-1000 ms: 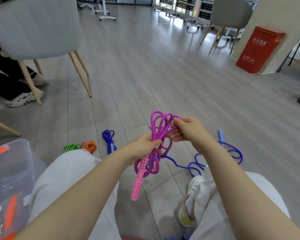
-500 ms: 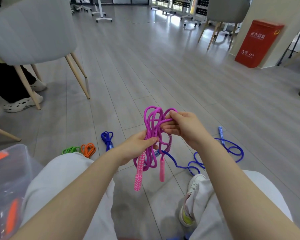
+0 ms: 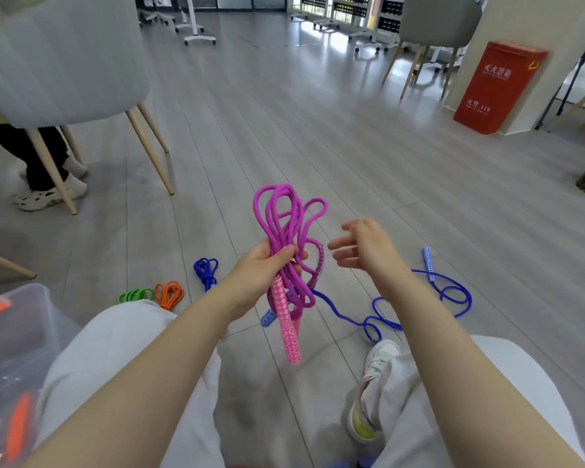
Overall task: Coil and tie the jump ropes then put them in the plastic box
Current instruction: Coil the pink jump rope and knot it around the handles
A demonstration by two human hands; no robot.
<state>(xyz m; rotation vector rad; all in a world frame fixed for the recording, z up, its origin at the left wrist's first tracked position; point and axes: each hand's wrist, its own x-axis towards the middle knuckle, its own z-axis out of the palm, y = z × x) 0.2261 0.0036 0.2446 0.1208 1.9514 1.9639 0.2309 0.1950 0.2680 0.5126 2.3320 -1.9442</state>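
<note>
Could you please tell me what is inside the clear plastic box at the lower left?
Through the plastic box's cloudy wall, orange shapes show, perhaps rope handles. The frame edge and the trouser leg hide the rest.

Bright even daylight from far windows, glare patch on grey floor, soft shadows under chair, wide-angle bending at edges, right hand slightly motion-blurred
</note>
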